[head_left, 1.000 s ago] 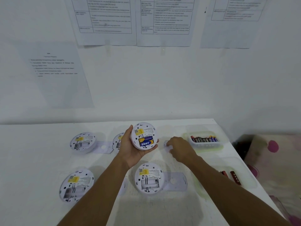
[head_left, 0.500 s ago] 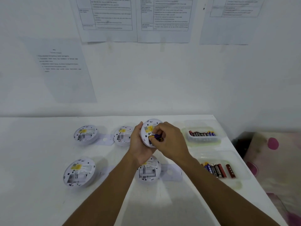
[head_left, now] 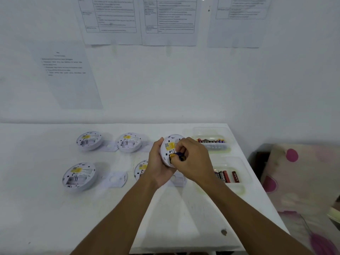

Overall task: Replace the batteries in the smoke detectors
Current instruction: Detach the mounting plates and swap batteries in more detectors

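The left hand [head_left: 158, 166] gripped the smoke detector [head_left: 170, 146] above the table [head_left: 55, 218] — back side up. The right hand [head_left: 195, 161] pinched a battery [head_left: 179, 156] at 4 o'clock on it.

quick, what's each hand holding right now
Left hand: grips one smoke detector by its rim, above the table.
Right hand: pinches a blue battery at that detector's back.
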`<state>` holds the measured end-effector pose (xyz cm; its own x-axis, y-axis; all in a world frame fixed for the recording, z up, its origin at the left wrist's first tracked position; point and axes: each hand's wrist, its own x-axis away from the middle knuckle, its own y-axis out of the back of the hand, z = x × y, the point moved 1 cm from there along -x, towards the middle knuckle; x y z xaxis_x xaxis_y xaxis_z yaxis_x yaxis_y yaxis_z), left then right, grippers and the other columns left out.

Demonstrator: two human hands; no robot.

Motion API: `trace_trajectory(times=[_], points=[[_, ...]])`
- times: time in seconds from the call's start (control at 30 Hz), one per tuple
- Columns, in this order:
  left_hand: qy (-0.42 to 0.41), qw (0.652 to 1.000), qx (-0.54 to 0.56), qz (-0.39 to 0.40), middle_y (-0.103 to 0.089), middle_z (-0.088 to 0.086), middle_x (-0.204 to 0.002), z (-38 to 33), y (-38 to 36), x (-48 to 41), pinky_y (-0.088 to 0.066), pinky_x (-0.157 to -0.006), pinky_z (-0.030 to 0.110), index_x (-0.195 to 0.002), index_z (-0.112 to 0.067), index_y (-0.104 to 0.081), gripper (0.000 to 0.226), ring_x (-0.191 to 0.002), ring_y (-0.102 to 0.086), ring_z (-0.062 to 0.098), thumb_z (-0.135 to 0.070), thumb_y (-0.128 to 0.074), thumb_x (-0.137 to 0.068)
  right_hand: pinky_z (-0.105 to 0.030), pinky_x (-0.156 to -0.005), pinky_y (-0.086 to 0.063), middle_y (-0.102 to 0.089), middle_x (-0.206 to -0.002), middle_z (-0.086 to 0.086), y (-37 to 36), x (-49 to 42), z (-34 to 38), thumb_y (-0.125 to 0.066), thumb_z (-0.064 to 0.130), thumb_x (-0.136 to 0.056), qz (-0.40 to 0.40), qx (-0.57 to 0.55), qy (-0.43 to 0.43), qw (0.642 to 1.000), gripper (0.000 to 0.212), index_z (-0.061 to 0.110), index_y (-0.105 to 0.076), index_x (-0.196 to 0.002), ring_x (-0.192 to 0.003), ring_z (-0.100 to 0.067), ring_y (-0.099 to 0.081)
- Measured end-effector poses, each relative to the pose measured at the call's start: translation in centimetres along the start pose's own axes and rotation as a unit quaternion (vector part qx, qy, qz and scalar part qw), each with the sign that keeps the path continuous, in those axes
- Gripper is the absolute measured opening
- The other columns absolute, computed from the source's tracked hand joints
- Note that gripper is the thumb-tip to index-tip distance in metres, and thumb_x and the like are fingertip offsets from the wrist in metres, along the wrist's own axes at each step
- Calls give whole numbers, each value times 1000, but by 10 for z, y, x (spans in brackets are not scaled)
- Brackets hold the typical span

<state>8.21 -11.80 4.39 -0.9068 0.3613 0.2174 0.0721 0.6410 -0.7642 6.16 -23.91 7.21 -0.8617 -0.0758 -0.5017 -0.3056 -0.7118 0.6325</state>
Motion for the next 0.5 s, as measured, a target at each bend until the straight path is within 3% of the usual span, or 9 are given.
trace_trajectory(times=[0.33,0.5], points=[[-13,1000,-28,-2,-72,11,-101,23,-10,11,-53,-86,34,-99,-10,-77,54,-92,-70,23,-48,-39,-96,-31,-58,-47,-50,-74,10,11,23,3,-58,39,-61,-9,22,-16,1000,20,24,-51,-73,-68,-8,-49],[5,1000,-16,-12,-70,14,-108,17,-6,12,-54,-88,40,-112,-9,-72,54,-97,-68,28,-51,-45,-93,-26,-67,-50,-54,-89,9,14,30,0,-60,39,-75,-2,14,38,999,22,22,-64,-89,-81,-9,-55]])
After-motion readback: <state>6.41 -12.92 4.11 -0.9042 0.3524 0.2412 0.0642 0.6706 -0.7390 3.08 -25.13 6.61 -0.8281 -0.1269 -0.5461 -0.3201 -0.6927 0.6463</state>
